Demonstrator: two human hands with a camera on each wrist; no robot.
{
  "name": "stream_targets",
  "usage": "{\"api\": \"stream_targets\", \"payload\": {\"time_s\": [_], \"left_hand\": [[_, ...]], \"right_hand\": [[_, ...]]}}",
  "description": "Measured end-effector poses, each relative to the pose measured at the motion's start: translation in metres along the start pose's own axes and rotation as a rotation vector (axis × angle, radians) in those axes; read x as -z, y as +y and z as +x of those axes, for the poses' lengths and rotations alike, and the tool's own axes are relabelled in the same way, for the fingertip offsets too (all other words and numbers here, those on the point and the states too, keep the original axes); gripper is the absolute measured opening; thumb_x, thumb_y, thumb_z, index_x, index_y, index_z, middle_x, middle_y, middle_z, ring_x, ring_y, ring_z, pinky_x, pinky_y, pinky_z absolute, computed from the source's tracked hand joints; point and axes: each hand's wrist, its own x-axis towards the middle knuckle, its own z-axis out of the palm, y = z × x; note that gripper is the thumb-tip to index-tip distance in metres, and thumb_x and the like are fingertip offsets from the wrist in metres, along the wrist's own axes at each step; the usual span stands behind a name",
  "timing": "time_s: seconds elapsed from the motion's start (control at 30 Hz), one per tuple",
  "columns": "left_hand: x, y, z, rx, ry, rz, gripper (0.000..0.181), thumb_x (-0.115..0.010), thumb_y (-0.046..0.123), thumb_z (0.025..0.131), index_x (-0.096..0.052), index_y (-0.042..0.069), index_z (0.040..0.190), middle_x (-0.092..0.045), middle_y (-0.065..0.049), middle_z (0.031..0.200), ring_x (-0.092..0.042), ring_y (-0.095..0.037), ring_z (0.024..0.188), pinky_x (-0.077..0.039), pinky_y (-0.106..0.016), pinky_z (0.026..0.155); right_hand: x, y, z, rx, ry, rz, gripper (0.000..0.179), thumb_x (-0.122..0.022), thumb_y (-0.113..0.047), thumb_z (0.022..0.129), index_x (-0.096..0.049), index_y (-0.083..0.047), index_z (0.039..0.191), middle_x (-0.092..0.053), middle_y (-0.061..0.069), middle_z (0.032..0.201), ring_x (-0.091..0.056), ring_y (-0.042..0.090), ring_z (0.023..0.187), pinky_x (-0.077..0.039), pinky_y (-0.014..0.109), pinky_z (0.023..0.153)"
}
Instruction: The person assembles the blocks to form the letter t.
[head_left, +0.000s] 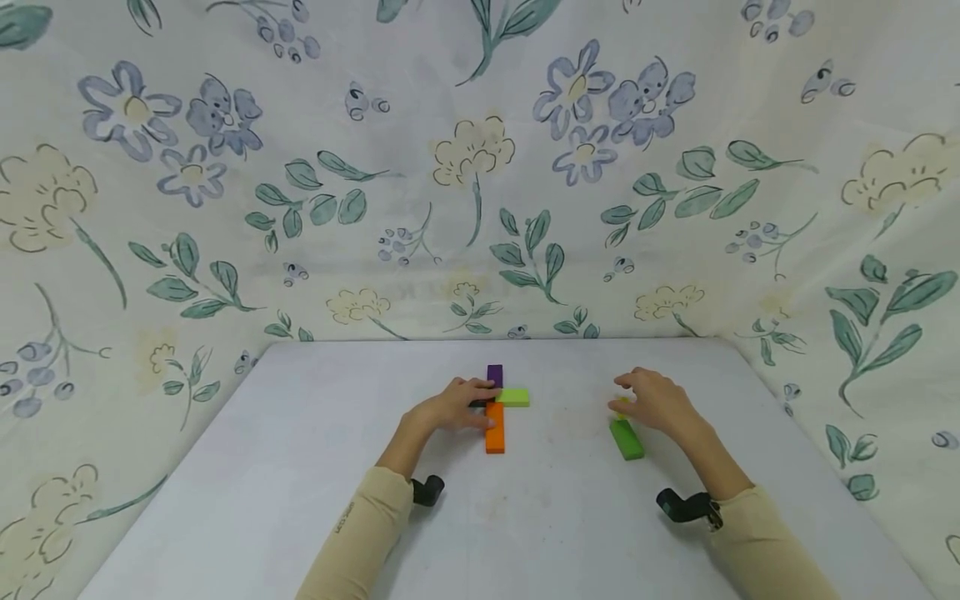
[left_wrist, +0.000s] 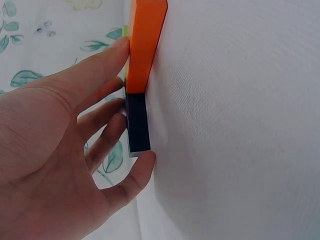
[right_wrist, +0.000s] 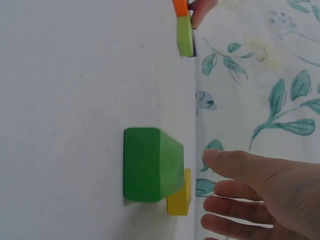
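An orange block (head_left: 495, 433), a purple block (head_left: 495, 375), a light green block (head_left: 514, 398) and a black block (left_wrist: 138, 122) meet in a cross shape on the table. Over its left side rests my left hand (head_left: 452, 404), fingers extended. In the left wrist view the thumb touches the orange block, and the little finger lies at the black block's end. My right hand (head_left: 660, 402), fingers loosely bent, hovers by a yellow block (right_wrist: 181, 200) and a green block (head_left: 626, 440), holding neither. The hand partly hides the yellow block in the head view.
The white table (head_left: 337, 375) extends to a floral cloth (head_left: 420, 208) hanging behind it and at both sides. A dark wrist device (head_left: 429, 491) sits at the left cuff, and another dark device (head_left: 686, 506) at the right.
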Motion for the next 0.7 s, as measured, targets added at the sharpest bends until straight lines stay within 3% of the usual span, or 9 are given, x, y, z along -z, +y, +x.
{"api": "stream_targets", "payload": {"time_s": [0.3, 0.7], "left_hand": [[0.003, 0.002, 0.001, -0.009, -0.004, 0.011, 0.06, -0.068, 0.032, 0.092, -0.048, 0.016, 0.146, -0.036, -0.005, 0.158, -0.032, -0.033, 0.138, -0.034, -0.053, 0.115], [0.002, 0.001, -0.002, -0.01, 0.0, 0.0, 0.06, -0.069, 0.03, 0.091, -0.049, 0.014, 0.145, -0.037, -0.008, 0.157, -0.032, -0.035, 0.137, -0.035, -0.054, 0.113]], "right_hand": [[0.002, 0.012, -0.002, -0.013, 0.004, -0.001, 0.048, -0.075, -0.028, 0.086, -0.065, 0.003, 0.121, -0.069, 0.02, 0.11, -0.067, 0.034, 0.094, -0.057, 0.039, 0.067], [-0.002, 0.019, -0.002, -0.036, -0.018, -0.009, 0.047, -0.074, -0.028, 0.087, -0.065, 0.003, 0.121, -0.07, 0.018, 0.108, -0.066, 0.027, 0.087, -0.057, 0.038, 0.067]]}}
